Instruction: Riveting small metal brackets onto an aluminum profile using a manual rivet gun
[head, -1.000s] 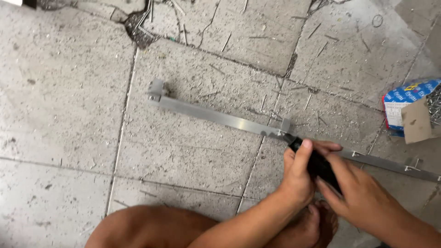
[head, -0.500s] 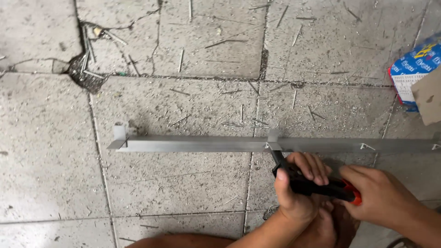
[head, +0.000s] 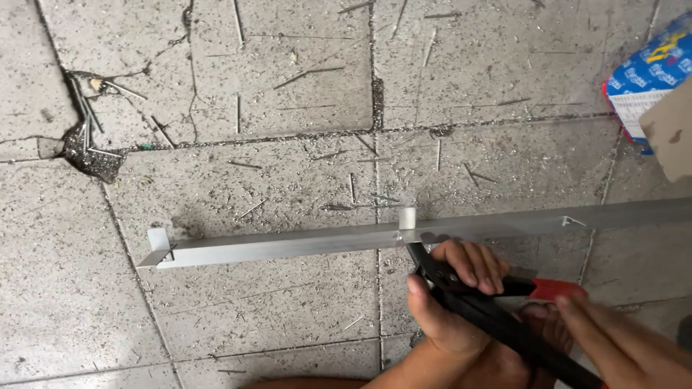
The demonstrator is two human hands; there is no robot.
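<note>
Angle strip [head: 303,245]: plain silver-grey metal, dull sheen.
Snips [head: 497,302]: black jaws and handle, second handle red.
Floor [head: 216,310]: mottled grey tiles, dark cracked joints, strewn with pale metal slivers.
Box [head: 645,72]: blue and white with yellow print; beige card flap.

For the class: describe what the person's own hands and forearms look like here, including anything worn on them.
Both the left hand and the right hand are bare: no gloves, rings or watch show. The forearms, as far as the frame shows them, carry no sleeves, so nothing worn is visible. Fingernails are short.
</note>
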